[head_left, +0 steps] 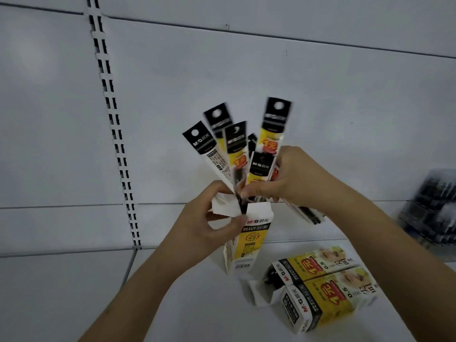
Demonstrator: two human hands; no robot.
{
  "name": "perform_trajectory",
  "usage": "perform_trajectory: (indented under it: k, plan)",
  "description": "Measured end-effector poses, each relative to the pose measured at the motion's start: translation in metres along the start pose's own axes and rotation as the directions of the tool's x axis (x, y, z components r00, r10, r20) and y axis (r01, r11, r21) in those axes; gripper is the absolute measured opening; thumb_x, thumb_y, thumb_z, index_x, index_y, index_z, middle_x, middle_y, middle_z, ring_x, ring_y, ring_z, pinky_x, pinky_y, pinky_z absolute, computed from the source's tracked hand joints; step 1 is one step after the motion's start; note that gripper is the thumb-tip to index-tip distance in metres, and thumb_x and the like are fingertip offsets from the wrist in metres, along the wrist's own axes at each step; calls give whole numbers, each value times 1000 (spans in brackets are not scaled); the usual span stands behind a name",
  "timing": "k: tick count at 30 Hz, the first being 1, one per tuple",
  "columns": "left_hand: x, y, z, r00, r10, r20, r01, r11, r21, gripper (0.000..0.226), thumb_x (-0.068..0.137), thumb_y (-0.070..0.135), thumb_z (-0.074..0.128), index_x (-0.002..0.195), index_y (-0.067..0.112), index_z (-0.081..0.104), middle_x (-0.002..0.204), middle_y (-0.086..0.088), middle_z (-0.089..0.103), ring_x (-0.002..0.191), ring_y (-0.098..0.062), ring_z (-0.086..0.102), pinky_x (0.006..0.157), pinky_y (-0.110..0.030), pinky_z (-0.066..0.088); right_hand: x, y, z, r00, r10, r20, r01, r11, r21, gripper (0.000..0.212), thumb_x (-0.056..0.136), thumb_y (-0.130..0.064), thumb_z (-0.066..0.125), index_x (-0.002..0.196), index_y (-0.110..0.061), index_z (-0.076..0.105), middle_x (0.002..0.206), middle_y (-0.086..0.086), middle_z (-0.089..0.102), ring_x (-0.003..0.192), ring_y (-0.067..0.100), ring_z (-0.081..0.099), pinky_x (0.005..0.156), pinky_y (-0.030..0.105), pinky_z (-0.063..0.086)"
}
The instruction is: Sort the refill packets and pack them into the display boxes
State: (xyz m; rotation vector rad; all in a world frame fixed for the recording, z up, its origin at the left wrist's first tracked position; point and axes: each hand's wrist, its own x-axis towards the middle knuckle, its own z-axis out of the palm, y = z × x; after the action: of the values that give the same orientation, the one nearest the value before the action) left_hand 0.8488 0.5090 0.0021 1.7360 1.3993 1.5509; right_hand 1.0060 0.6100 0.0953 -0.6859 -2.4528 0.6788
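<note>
Upright display box (pixel 248 245) stands on the white shelf (pixel 172 304). Left grip (pixel 209 218) pinches its open top flap (pixel 223 206). Right grip (pixel 278 178), above the box, clasps a fan of refill packets (pixel 237 149) entering its mouth. Two more boxes (pixel 318 287) lie flat just right of it.

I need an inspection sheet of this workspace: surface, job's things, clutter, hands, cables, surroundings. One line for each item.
Surface: white shelf.
Job's things: upright display box, flaps open, refill packets fanning out of its top; two lying boxes side by side on the shelf, the farther one open at its end.
Clutter: nothing seen.
Hands: left hand grips the upright box's top flap; right hand grips a bunch of packets.
Cables: nothing seen.
Surroundings: white back panel with slotted upright; blurred dark stock at right.
</note>
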Motion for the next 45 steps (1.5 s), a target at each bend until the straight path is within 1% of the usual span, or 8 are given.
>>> perform_trajectory:
  k: [3,7,13,18,25,32,38,45]
  plan:
    - [12,10,-6,1000,-16,-8,17,995,102,27,97,52,47,85,31,58,77,5,61,71,-16,56,65,-24,46,7,0,-2,999,45,19,-44,997,-63,39,65,-35,87,96,-21,70,82,-8,74,69,6,70,57,23,57]
    - [28,20,-12,996,10,-89,11,971,238,33,98,43,45,67,39,58,64,23,58,64,4,54,59,-7,39,2,9,-15,992,97,78,-102,993,60,22,76,-26,83,89,-23,67,60,-13,67,45,4,56,43,21,42]
    - [46,11,-12,991,-5,-137,51,943,330,34,98,38,51,81,13,67,86,6,62,81,-6,57,66,-13,41,0,20,5,986,128,-103,-115,986,122,17,85,-25,75,85,-11,66,51,-5,62,42,6,55,43,18,43]
    - [56,14,-12,999,-47,-28,54,925,377,21,98,41,52,102,28,68,94,9,69,85,-2,61,72,-18,48,-1,31,14,978,183,-99,-173,979,109,16,87,-28,73,76,-21,62,51,-14,63,41,7,57,43,22,46]
    - [66,27,-16,990,-56,127,-14,871,491,16,98,38,54,89,51,58,98,10,62,84,3,55,67,-13,40,12,8,1,962,68,-266,4,966,260,18,81,-32,77,87,-27,61,58,-17,65,43,-1,54,43,16,43]
    - [45,-4,-14,996,-83,-42,92,949,301,24,102,30,47,101,20,68,99,3,63,91,-13,60,78,-41,58,9,36,16,976,189,-111,-168,970,177,23,83,-31,77,70,-21,61,50,-9,61,43,5,54,44,22,45]
    - [28,-9,-1,996,23,-83,4,949,316,29,86,45,65,111,30,64,110,17,62,106,1,57,85,-5,39,1,19,0,984,116,-136,-87,976,202,23,78,-35,78,91,-21,66,60,-11,67,44,6,55,43,18,44]
    - [18,-4,6,994,4,-111,17,981,192,38,76,39,79,108,34,60,105,22,64,106,1,59,84,-23,54,1,16,9,983,98,-157,-59,970,235,12,81,-23,78,84,-30,69,56,-18,66,46,-2,57,47,13,43]
